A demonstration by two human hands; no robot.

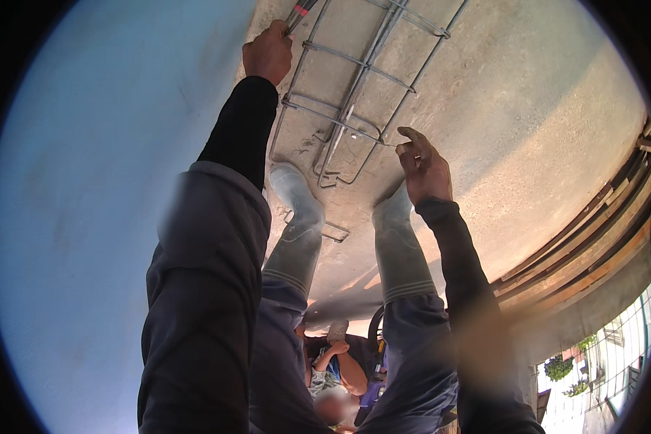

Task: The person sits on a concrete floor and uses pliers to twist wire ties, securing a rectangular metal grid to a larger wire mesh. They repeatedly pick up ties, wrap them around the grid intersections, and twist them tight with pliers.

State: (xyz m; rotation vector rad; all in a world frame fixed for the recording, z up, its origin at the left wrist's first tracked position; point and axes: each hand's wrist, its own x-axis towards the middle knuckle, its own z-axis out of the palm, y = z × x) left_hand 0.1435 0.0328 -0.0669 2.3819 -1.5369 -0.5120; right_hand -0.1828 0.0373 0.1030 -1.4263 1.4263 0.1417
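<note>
A steel rebar cage [354, 87] of long bars and rectangular stirrups lies on the concrete floor [528, 108]. My left hand [269, 52] is closed around a tool with a pink-and-grey handle [300, 10], held at the cage's left bar. My right hand [423, 165] pinches a thin tie wire [385, 142] that runs to the near end of the cage. My two grey rubber boots [298, 199] [395, 217] stand just behind the cage end.
A loose bent stirrup [333, 232] lies by the left boot. A large blue surface [101, 181] fills the left side. Wooden planks [593, 239] are stacked at the right. Another person [333, 365] crouches behind, seen between my legs.
</note>
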